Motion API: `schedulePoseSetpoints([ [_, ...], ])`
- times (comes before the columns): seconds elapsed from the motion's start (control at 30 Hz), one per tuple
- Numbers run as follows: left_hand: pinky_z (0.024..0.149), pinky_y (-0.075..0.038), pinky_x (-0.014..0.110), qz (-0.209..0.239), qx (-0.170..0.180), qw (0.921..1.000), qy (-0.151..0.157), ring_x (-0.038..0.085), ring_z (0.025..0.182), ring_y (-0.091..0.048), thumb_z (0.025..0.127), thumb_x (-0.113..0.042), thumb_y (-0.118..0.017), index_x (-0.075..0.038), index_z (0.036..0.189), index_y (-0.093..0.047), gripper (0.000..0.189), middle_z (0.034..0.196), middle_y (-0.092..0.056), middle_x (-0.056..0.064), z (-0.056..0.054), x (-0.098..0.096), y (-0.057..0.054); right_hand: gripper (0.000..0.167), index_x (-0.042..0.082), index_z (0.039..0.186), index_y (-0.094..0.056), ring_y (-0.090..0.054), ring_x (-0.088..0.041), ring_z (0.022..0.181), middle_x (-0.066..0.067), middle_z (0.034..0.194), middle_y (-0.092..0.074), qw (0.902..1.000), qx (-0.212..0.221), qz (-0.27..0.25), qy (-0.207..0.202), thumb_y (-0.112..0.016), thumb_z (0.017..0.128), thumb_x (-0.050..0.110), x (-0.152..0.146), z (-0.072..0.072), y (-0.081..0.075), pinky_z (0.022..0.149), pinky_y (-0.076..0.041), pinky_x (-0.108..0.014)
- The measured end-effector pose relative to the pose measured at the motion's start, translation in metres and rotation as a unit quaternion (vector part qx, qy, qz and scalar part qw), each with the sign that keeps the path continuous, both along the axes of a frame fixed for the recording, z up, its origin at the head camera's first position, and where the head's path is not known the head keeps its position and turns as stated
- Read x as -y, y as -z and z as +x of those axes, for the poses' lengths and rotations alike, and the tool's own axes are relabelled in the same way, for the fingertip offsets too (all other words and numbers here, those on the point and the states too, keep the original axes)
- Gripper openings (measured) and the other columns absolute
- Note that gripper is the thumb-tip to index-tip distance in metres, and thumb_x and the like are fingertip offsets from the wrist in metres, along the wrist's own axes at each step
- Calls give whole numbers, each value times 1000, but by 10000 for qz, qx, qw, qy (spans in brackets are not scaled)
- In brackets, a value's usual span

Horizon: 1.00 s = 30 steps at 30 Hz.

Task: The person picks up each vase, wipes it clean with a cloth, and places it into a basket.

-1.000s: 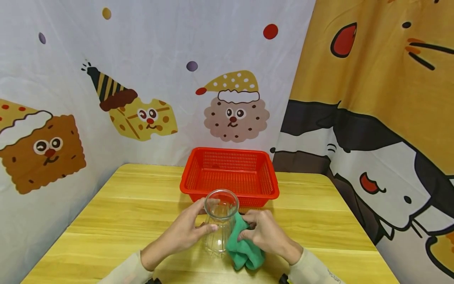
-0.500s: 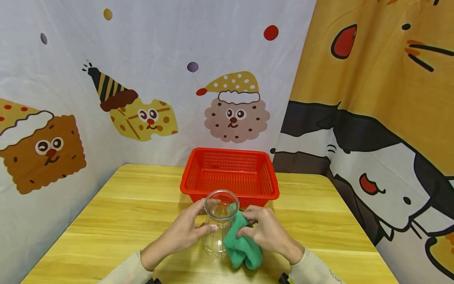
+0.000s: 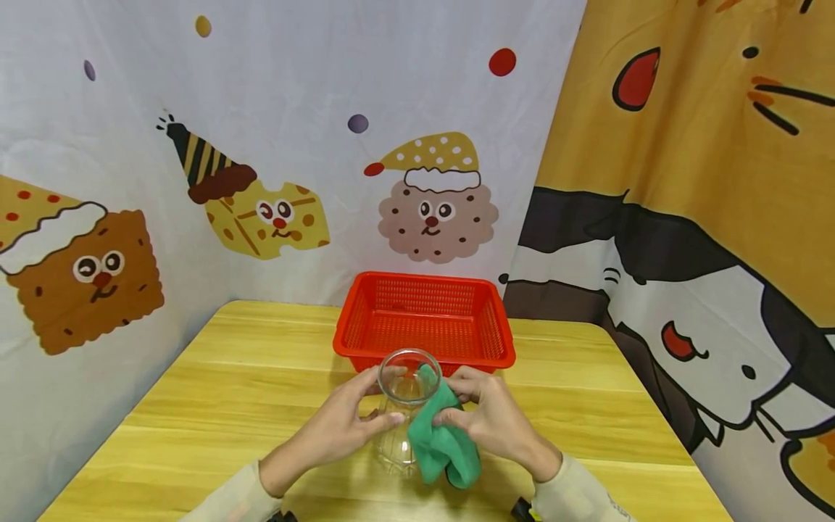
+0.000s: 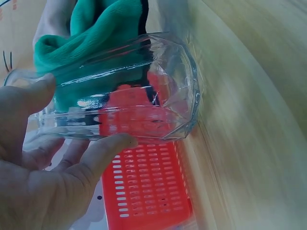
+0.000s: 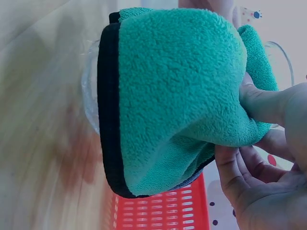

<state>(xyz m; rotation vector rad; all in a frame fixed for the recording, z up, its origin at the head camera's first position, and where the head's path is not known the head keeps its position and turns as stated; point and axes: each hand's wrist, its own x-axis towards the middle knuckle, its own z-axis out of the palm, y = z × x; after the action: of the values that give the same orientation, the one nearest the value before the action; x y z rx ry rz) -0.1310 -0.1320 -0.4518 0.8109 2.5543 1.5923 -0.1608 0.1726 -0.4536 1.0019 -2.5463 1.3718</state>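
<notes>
A clear glass jar (image 3: 399,438) is held mouth upward at six o'clock in the head view, over a wooden table (image 3: 228,406); whether its base is touching the tabletop cannot be told. At the jar's nine o'clock it is gripped by a person's left hand (image 3: 342,420), the thumb laid on the near side and the fingers curved around the far side. At its four o'clock, a green cloth (image 3: 443,446) is bunched against the glass, pinched between the thumb and fingers of the right hand (image 3: 489,413). The cloth is bordered by dark edging (image 5: 109,115), shown in the right wrist view. Just beyond the jar, at twelve o'clock, a red plastic basket (image 3: 424,293) is partly overlapped by the glass rim. The forearms are covered by pale sleeves (image 3: 241,496) at seven and five o'clock. The scene is backed by a white cartoon-printed hanging (image 3: 280,94) toward eleven o'clock and a yellow curtain (image 3: 691,145) at two.
</notes>
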Motion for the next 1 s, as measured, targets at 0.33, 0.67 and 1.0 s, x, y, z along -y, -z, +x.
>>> schedulePoseSetpoints([
  [0.33, 114, -68, 60, -45, -112, 9999, 1, 49, 144, -73, 109, -33, -86, -13, 163, -62, 62, 156, -74, 16, -4, 0, 1, 29, 21, 121, -91, -74, -9, 91, 4, 108, -79, 9991, 153, -384, -68, -98, 95, 12, 0, -2, -7, 85, -72, -29],
  [0.67, 113, -68, 60, -72, -229, 9997, -45, 48, 141, -75, 108, -34, -87, -12, 162, -63, 63, 156, -74, 15, -5, -1, 1, 32, 15, 128, -88, -80, -11, 102, -1, 117, -82, 9963, 353, -781, -96, -95, 98, 7, -3, -2, -13, 92, -75, -35],
  [1.0, 116, -67, 57, -131, -296, 9993, -170, 44, 138, -77, 107, -35, -89, -16, 160, -66, 61, 152, -77, 11, -2, 0, 3, 33, 16, 131, -87, -82, -12, 107, -2, 120, -82, 9957, 427, -817, -105, -93, 100, 9, -4, -1, -10, 98, -73, -31],
])
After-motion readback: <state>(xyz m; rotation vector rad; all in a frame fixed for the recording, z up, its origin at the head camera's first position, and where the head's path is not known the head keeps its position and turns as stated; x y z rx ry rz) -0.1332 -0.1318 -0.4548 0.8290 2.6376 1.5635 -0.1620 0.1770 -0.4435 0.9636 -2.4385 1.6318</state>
